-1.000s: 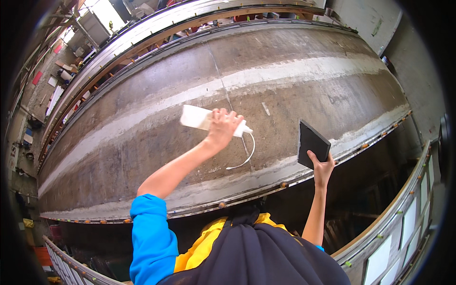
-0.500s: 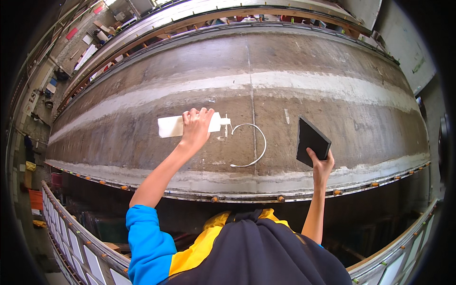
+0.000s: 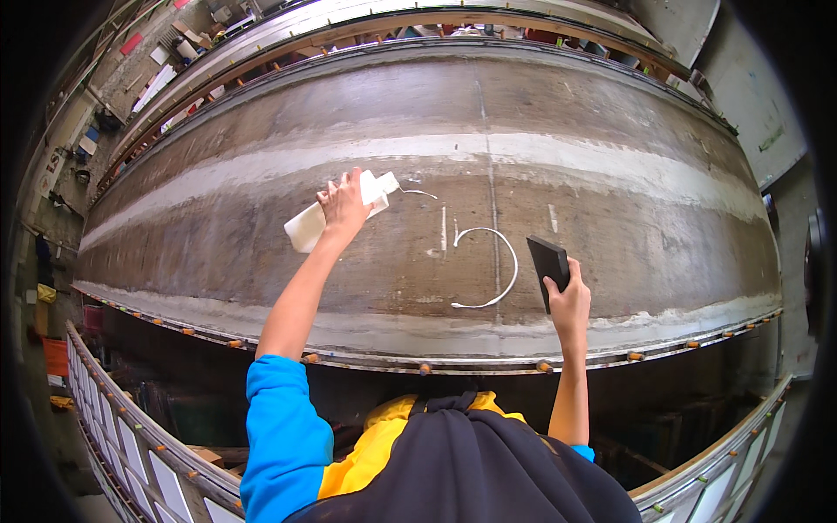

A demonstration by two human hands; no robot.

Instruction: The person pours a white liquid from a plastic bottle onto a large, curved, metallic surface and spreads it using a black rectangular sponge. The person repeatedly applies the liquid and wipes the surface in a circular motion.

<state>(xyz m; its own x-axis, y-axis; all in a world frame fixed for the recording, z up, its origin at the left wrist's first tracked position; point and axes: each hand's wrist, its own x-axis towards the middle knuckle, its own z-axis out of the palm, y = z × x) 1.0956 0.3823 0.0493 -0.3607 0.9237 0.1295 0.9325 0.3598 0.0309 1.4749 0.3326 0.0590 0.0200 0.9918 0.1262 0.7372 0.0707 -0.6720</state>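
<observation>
My left hand [image 3: 345, 209] grips a white squeeze bottle [image 3: 306, 228], tilted with its spout pointing to the far right over a long brown-grey table surface [image 3: 392, 261]. From near the spout a short white line [image 3: 420, 193] lies on the surface. Further right, a curved white bead [image 3: 514, 261] bends like a hook across a thin seam. In my right hand [image 3: 568, 296] is a flat black rectangular block [image 3: 547, 264], held up on edge with the thumb on its near face. It appears to be above the surface, right of the bead.
Pale bands [image 3: 418, 150] run lengthwise along the table. Orange pegs [image 3: 545, 367] line its near edge. Beyond stands another long frame [image 3: 375, 35]. A rail with white panels [image 3: 174, 488] lies at lower left, and a grey panel [image 3: 741, 96] rises at far right.
The bottle has moved away from the curved bead, up and left, and tilted more. A new short white line lies by its spout. The black block has shifted slightly and turned more edge-on.
</observation>
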